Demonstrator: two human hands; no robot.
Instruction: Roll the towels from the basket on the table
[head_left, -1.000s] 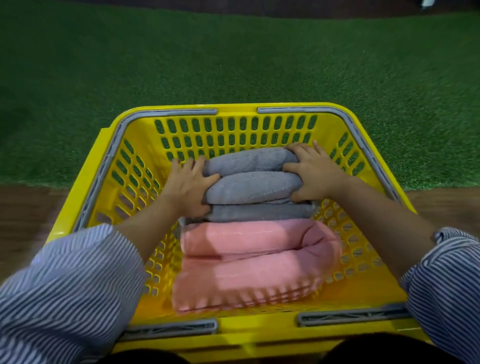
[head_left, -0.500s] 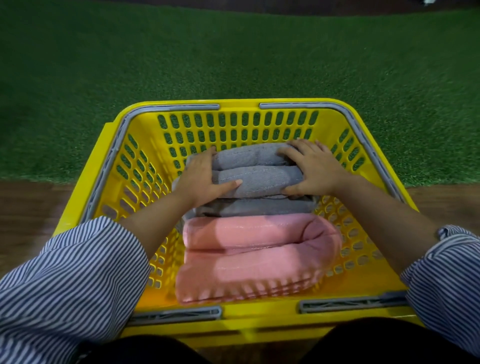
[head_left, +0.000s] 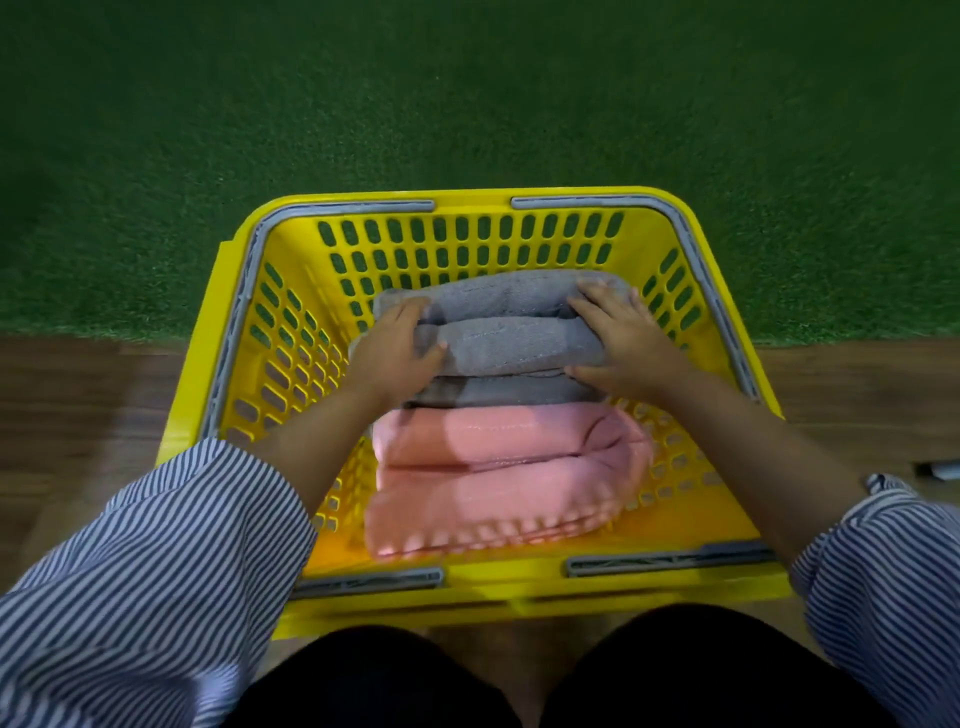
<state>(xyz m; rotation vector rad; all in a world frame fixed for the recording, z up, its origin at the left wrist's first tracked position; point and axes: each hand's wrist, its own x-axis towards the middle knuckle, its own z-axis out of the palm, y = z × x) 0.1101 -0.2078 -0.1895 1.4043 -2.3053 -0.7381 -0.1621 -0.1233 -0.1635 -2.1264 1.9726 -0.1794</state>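
Observation:
A yellow slotted basket (head_left: 291, 332) with grey rim handles stands in front of me. Inside it a folded grey towel (head_left: 506, 343) lies in stacked layers toward the far side, and a folded pink towel (head_left: 498, 467) lies nearer me. My left hand (head_left: 395, 351) grips the left end of the grey towel, thumb on top and fingers curled round the side. My right hand (head_left: 621, 340) holds the right end the same way, fingers over the top layer and thumb low on the front.
Green artificial turf (head_left: 467, 104) covers the surface beyond the basket. A brown wooden strip (head_left: 78, 405) runs left and right under the basket. A small dark object (head_left: 937, 469) lies at the right edge. My dark-clothed knees are just below the basket.
Both hands have closed in around the ends of the grey towel. The camera view has drawn back, so the basket sits lower and smaller in the frame.

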